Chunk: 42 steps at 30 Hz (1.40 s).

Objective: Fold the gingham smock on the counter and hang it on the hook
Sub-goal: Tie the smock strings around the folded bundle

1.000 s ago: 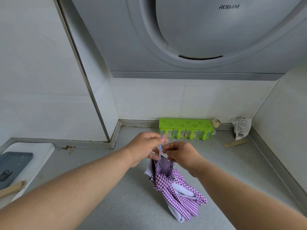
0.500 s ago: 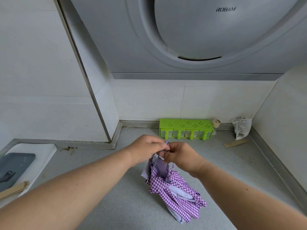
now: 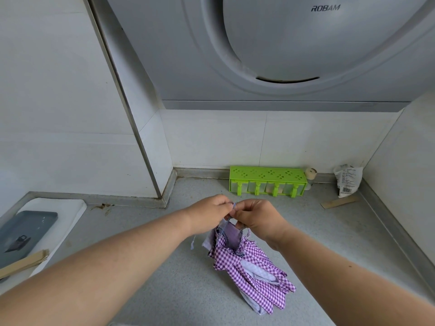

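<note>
Both hands meet above the grey counter, fingertips together. The left hand and the right hand each pinch the thin blue-and-white loop at the top of the gingham smock, fingers curled and pressed tight on the cord, knuckles nearly touching. The smock hangs from that loop as a folded bundle of purple-and-white check with pale lilac lining showing at the neck; its lower end appears to rest on the counter toward the right, though contact cannot be told for certain. A small white tie end dangles at its left.

Overhead is a grey range hood with the word "ROBAM" printed in dark letters near its top right. Against the back wall stands a lime-green spice rack with clover-shaped cut-outs along its top, a small cork-topped bottle just beside its right end. Further right, a crumpled white packet leans in the corner; it carries fine print and a barcode too small to read. A flat wooden strip lies near it. At far left a dark grey tray sits on a white board
</note>
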Tool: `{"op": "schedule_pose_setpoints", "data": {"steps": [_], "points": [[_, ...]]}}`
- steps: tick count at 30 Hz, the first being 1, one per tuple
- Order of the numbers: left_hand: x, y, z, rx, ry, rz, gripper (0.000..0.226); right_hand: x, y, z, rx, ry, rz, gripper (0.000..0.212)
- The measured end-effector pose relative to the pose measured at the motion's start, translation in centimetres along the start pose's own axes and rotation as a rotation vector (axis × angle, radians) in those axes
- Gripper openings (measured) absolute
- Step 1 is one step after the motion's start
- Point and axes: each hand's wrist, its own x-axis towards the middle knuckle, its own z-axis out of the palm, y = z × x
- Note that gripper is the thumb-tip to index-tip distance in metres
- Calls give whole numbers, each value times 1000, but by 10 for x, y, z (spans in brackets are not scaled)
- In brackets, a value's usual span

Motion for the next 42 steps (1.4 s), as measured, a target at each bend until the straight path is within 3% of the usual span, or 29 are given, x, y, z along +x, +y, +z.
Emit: {"op": "schedule_pose_setpoints", "data": {"steps": [8,12,14,18,22,27,31,34,38,42], "points": [[1,-3,-5,299,-77,-46,23,2,-2,7,-161,60,-24,10],[2,-5,-8,319,-80,-32,22,1,-2,9,-240,102,-45,14],[3,-5,-9,304,-88,-37,24,0,-1,6,-301,70,-64,13],[0,-3,-12,289,-122,-56,18,-6,-1,6,-481,-56,-146,35],[-2,-1,-15,358,-142,-45,18,0,3,12,-726,7,-208,22],[-5,-2,-11,327,-147,-49,13,3,2,15,-762,12,-95,15],[-8,-5,-9,232,-123,-55,20,-1,10,13,-555,-48,-42,18],[-9,-8,-8,152,-124,-94,21,-2,21,17,-305,-7,-112,17],[-9,-17,-8,59,-111,-142,19,3,26,20,-16,104,-54,20],[-5,-25,-6,13,-9,-139,18,-2,31,19,153,35,-44,27]]}}
